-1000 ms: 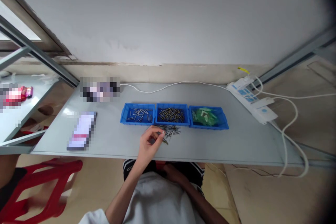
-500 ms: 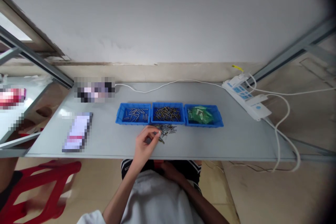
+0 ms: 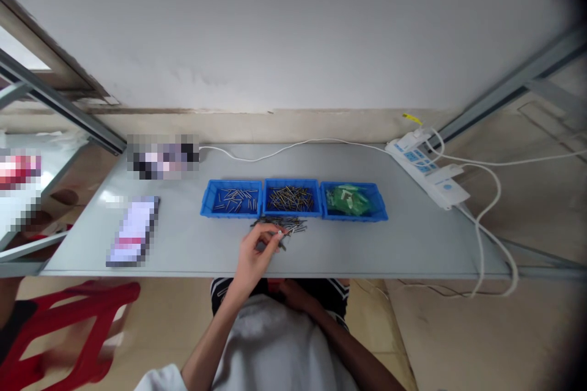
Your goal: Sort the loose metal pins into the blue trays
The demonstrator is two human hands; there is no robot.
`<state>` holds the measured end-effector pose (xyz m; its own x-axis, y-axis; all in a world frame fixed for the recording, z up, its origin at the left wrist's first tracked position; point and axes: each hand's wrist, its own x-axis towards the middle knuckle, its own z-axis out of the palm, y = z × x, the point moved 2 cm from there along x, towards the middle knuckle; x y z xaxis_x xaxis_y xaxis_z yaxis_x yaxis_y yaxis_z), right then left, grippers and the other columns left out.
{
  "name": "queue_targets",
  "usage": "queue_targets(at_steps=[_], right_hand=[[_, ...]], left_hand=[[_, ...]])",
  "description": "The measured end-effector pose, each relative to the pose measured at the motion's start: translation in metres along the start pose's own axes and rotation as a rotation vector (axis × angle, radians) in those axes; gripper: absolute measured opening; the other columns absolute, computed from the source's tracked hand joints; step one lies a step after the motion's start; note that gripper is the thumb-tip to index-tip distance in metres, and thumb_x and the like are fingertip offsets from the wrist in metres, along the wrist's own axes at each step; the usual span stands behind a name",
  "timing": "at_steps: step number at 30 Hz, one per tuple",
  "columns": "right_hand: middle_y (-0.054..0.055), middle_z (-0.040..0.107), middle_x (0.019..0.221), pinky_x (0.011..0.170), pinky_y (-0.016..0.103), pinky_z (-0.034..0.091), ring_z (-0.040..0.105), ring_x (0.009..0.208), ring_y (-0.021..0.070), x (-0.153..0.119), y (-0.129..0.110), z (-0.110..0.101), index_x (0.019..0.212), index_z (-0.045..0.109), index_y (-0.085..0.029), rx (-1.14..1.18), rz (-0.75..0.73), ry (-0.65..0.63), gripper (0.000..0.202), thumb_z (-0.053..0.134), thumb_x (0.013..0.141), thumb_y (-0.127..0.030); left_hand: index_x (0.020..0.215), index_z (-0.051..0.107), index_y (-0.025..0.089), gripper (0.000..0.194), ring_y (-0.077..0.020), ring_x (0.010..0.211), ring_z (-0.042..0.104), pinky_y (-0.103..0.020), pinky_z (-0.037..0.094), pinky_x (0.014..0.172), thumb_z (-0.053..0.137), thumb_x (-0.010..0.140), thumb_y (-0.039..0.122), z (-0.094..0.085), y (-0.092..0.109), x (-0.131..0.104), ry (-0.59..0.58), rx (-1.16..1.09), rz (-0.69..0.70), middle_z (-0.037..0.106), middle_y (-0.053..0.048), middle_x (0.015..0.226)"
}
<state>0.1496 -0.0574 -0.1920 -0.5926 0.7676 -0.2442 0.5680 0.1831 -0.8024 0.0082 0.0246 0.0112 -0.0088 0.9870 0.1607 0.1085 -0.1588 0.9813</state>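
Note:
My left hand (image 3: 257, 252) is over a loose pile of thin metal screws (image 3: 296, 224) on the table, with thumb and forefinger pinched together. A slim silver screw (image 3: 288, 233) seems to stick out from the fingertips; its head is too small to see. Just behind the pile stand three blue bins in a row. The left bin (image 3: 208, 201) holds scattered silver screws, the middle bin (image 3: 291, 215) many brass-coloured and dark ones, and the right bin (image 3: 378, 201) a green plastic bag (image 3: 349, 200). My right hand (image 3: 293, 294) rests in my lap below the table edge, its fingers hard to make out.
A blurred-out phone-like object (image 3: 134, 231) lies on the table (image 3: 413, 250) at left, with another pixelated item (image 3: 162, 157) behind it. A white power strip (image 3: 426, 171) with cables sits at right. A red stool (image 3: 87, 330) stands at lower left.
My left hand has dipped slightly toward me, uncovering more of the pile's left side, its fingers still pinched. My right hand stays in my lap. The view has shifted a little.

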Motion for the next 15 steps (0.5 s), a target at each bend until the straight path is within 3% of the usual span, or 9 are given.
queue_targets(at_steps=[3,9,13,15], right_hand=[[0.009,0.068,0.137,0.102,0.048,0.061,0.07,0.12,0.0285,-0.0007,0.0014,0.0032,0.135,0.069,-0.021,0.035,-0.079,-0.11,0.035,0.072,0.105,-0.038],[0.009,0.07,0.135,0.102,0.049,0.062,0.071,0.118,0.0278,-0.0034,0.0017,-0.001,0.133,0.07,-0.019,0.063,-0.14,-0.139,0.034,0.072,0.105,-0.038],[0.007,0.073,0.127,0.094,0.044,0.064,0.074,0.11,0.0252,-0.0027,-0.0005,-0.0021,0.127,0.071,-0.018,0.04,-0.133,-0.061,0.03,0.073,0.105,-0.038],[0.007,0.073,0.125,0.09,0.041,0.065,0.074,0.105,0.023,-0.0019,-0.0019,-0.0048,0.127,0.071,-0.018,0.007,-0.098,0.077,0.03,0.072,0.106,-0.039]], left_hand=[[0.098,0.07,0.021,0.023,-0.0113,0.057,0.065,-0.025,0.056,0.062,0.073,0.101,0.044,-0.0001,-0.0009,0.0002,-0.008,-0.001,-0.007,0.086,-0.01,0.102],[0.097,0.07,0.021,0.025,-0.0114,0.057,0.066,-0.025,0.055,0.061,0.073,0.101,0.045,0.0003,-0.0017,0.0015,-0.017,0.0,-0.022,0.086,-0.009,0.102],[0.097,0.07,0.021,0.024,-0.0111,0.057,0.066,-0.024,0.054,0.061,0.074,0.101,0.044,0.0,-0.0032,0.0018,-0.016,0.004,-0.026,0.085,-0.008,0.101],[0.097,0.071,0.021,0.023,-0.011,0.057,0.066,-0.024,0.055,0.062,0.074,0.101,0.043,-0.0002,-0.0043,0.0015,-0.016,0.005,-0.023,0.085,-0.008,0.102]])
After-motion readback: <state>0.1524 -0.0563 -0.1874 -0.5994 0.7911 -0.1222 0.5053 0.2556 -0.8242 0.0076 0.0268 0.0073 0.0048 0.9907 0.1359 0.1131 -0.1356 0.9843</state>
